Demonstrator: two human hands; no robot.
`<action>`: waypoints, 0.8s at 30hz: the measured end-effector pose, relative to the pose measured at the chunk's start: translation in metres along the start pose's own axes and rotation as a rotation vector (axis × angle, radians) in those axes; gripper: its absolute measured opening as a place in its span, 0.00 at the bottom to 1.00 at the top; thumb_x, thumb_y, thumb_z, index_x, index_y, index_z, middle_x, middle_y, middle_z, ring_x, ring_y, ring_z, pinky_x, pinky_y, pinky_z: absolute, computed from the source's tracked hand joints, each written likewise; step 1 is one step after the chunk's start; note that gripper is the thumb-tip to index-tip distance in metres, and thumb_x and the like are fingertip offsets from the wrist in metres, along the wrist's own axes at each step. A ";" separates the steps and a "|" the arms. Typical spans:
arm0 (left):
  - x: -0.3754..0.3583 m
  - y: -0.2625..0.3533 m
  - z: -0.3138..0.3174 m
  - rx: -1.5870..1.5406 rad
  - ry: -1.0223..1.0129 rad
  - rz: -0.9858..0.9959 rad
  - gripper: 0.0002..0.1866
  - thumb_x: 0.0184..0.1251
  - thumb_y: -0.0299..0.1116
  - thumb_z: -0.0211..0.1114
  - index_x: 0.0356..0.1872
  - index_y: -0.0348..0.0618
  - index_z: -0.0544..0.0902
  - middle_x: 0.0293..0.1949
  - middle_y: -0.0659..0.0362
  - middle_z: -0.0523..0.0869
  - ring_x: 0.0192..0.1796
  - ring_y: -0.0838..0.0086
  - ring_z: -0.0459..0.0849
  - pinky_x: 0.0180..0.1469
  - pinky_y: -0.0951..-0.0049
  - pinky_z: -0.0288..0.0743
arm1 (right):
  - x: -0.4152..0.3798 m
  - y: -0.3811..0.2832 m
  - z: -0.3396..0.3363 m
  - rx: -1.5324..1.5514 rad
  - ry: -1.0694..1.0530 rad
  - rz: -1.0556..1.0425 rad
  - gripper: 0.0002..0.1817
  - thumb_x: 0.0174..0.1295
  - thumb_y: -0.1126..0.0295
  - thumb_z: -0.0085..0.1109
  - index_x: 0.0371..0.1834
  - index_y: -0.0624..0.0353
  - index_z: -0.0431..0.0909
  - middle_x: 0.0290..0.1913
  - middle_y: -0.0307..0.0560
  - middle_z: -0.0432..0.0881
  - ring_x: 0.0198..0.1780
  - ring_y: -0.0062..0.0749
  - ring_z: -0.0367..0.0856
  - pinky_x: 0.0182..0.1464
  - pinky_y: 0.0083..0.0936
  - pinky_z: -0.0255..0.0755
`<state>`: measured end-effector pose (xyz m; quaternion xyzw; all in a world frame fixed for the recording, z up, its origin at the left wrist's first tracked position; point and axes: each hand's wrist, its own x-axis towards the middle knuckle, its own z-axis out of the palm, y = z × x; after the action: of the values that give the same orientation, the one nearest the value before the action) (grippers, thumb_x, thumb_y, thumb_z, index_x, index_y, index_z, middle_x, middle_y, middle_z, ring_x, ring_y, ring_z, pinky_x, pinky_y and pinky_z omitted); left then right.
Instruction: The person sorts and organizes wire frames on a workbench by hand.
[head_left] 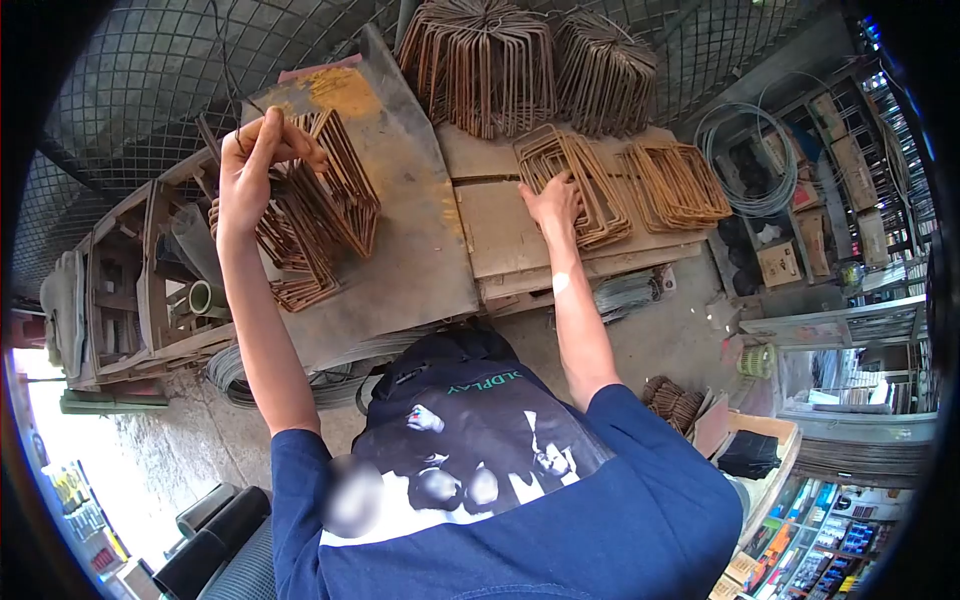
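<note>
My left hand [255, 165] is raised at the left, its thumb and fingers pinched on a thin dark wire [232, 75] that runs up toward the mesh. Behind and below this hand, a bundle of rusty rectangular rebar stirrups [340, 190] stands on the metal sheet. My right hand [555, 203] is on the near left side of another group of rebar stirrups [590, 195], its thumb apart from the curled fingers around the bars. Part of its grip is hidden by the hand itself. More stirrups [675, 188] lie just to the right.
Two tall bundles of bent rods [480, 65] [605, 75] stand at the back against wire mesh [330, 40]. The worktop [490, 225] has a long dark gap. A coil of wire [745, 160] hangs at the right. Wire coils [235, 375] lie under the table.
</note>
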<state>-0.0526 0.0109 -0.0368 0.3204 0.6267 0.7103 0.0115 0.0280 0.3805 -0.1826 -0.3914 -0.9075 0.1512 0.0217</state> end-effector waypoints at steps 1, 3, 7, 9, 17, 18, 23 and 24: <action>0.000 -0.001 -0.001 0.012 0.000 0.010 0.24 0.77 0.45 0.46 0.24 0.36 0.75 0.25 0.53 0.83 0.26 0.71 0.82 0.36 0.72 0.77 | -0.003 0.000 -0.003 0.003 -0.002 -0.019 0.55 0.51 0.46 0.68 0.69 0.76 0.49 0.63 0.75 0.63 0.64 0.58 0.66 0.64 0.45 0.63; 0.001 -0.001 -0.001 0.009 -0.013 0.009 0.24 0.77 0.45 0.46 0.24 0.36 0.75 0.25 0.53 0.83 0.27 0.71 0.82 0.36 0.72 0.77 | -0.009 -0.003 -0.006 0.006 -0.007 -0.041 0.54 0.52 0.47 0.68 0.69 0.76 0.49 0.63 0.75 0.63 0.64 0.58 0.67 0.64 0.45 0.63; 0.001 0.000 -0.001 0.012 -0.016 -0.002 0.24 0.77 0.45 0.46 0.24 0.36 0.75 0.25 0.53 0.83 0.27 0.71 0.82 0.37 0.73 0.77 | -0.023 -0.009 -0.006 0.067 -0.024 -0.077 0.52 0.52 0.54 0.69 0.67 0.80 0.48 0.62 0.80 0.63 0.62 0.59 0.68 0.63 0.41 0.67; 0.001 0.001 0.001 0.007 -0.011 -0.002 0.24 0.76 0.45 0.46 0.24 0.36 0.76 0.25 0.54 0.83 0.27 0.72 0.82 0.37 0.73 0.77 | -0.031 -0.015 -0.006 0.075 -0.098 -0.069 0.52 0.53 0.56 0.68 0.68 0.80 0.46 0.62 0.80 0.62 0.63 0.60 0.68 0.64 0.42 0.66; 0.002 0.001 0.000 0.029 -0.021 0.005 0.25 0.76 0.45 0.46 0.23 0.37 0.76 0.25 0.54 0.83 0.28 0.72 0.83 0.37 0.73 0.77 | -0.066 -0.035 0.002 0.103 -0.088 -0.179 0.52 0.53 0.55 0.66 0.68 0.81 0.45 0.63 0.84 0.57 0.66 0.66 0.61 0.68 0.43 0.58; 0.002 0.001 0.000 0.030 -0.023 0.004 0.25 0.76 0.45 0.46 0.23 0.37 0.76 0.25 0.54 0.83 0.28 0.72 0.83 0.37 0.73 0.77 | -0.071 -0.039 0.003 0.104 -0.088 -0.178 0.52 0.53 0.55 0.66 0.68 0.81 0.45 0.63 0.84 0.57 0.66 0.66 0.61 0.68 0.43 0.58; 0.002 0.002 0.003 0.014 -0.021 0.008 0.25 0.76 0.46 0.46 0.23 0.37 0.76 0.25 0.54 0.83 0.28 0.72 0.83 0.36 0.73 0.78 | -0.091 -0.065 -0.003 0.123 -0.219 -0.293 0.52 0.58 0.56 0.62 0.68 0.84 0.39 0.65 0.89 0.49 0.69 0.70 0.52 0.71 0.50 0.50; 0.002 0.002 0.002 0.017 -0.020 0.005 0.25 0.76 0.46 0.46 0.23 0.37 0.76 0.25 0.54 0.83 0.28 0.72 0.83 0.36 0.73 0.78 | -0.094 -0.071 0.003 0.040 -0.198 -0.331 0.52 0.58 0.55 0.62 0.68 0.84 0.39 0.65 0.90 0.48 0.70 0.71 0.50 0.71 0.52 0.48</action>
<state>-0.0523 0.0132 -0.0343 0.3293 0.6317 0.7017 0.0135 0.0427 0.2669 -0.1575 -0.2195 -0.9539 0.2014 -0.0353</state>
